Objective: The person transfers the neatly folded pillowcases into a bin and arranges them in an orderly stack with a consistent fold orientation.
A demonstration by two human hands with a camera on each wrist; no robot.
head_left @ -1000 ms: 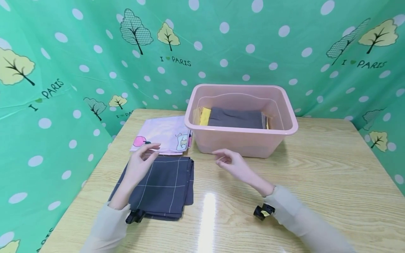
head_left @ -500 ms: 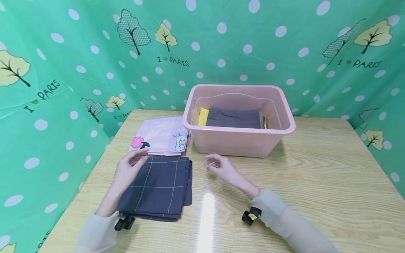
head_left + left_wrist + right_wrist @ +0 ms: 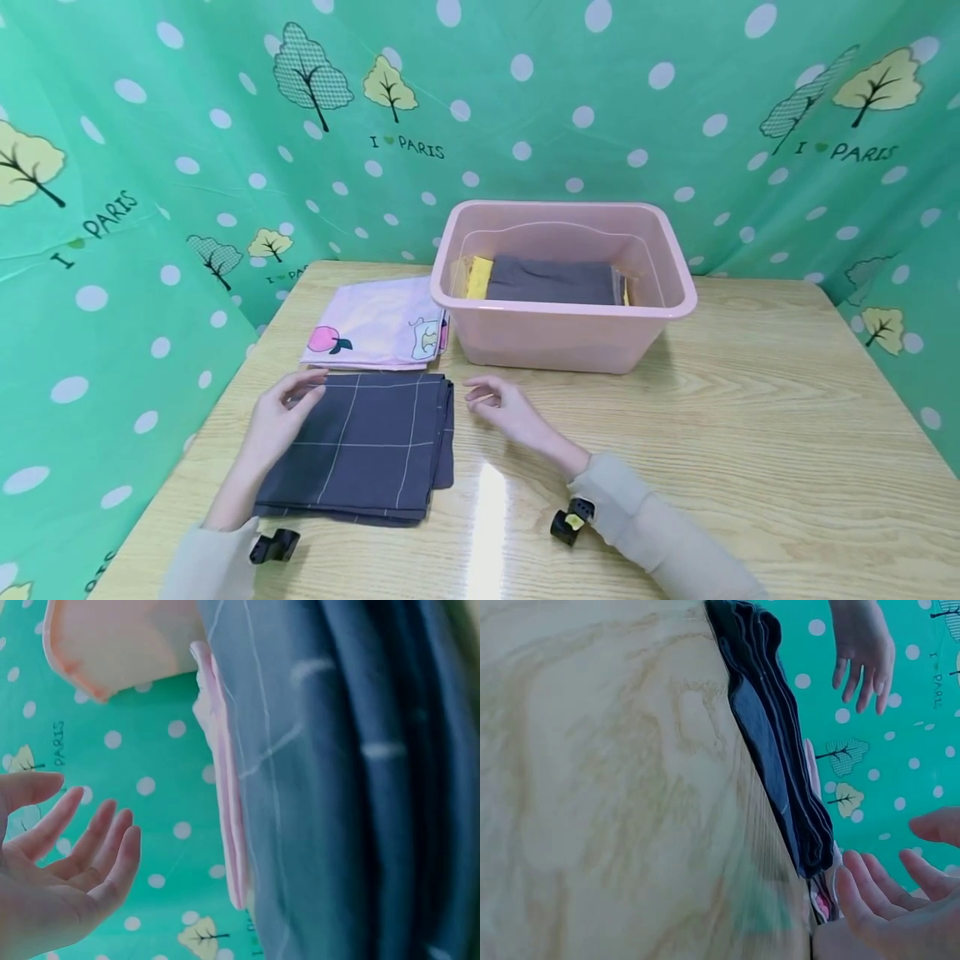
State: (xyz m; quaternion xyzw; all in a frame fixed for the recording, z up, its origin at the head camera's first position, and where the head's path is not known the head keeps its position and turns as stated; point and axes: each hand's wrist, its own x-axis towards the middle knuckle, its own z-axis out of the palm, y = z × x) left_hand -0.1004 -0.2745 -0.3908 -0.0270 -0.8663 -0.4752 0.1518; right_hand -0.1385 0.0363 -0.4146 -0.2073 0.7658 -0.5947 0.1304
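A folded dark navy cloth [image 3: 367,450] with thin white checked lines lies at the front left of the table. Over its left edge my left hand [image 3: 273,421] hovers with relaxed, slightly bent fingers, holding nothing. My right hand [image 3: 510,412] is held just past the cloth's right edge, fingers loosely bent and nothing in them. In the right wrist view the navy cloth [image 3: 772,735] shows as several stacked layers on the table, with the right hand [image 3: 900,892] near its far corner. Behind it lies a folded pale pink cloth [image 3: 378,321] with a peach print.
A pink plastic bin [image 3: 562,333] stands at the back middle, close beside the pink cloth. Inside it are a folded dark grey cloth [image 3: 551,281] and a yellow piece [image 3: 478,277]. A green dotted curtain [image 3: 525,100] borders the wooden table [image 3: 750,433].
Both hands have moved left and toward the front of the table, the left to the navy cloth's left side, the right close to its right edge. The cloths and bin have stayed put.
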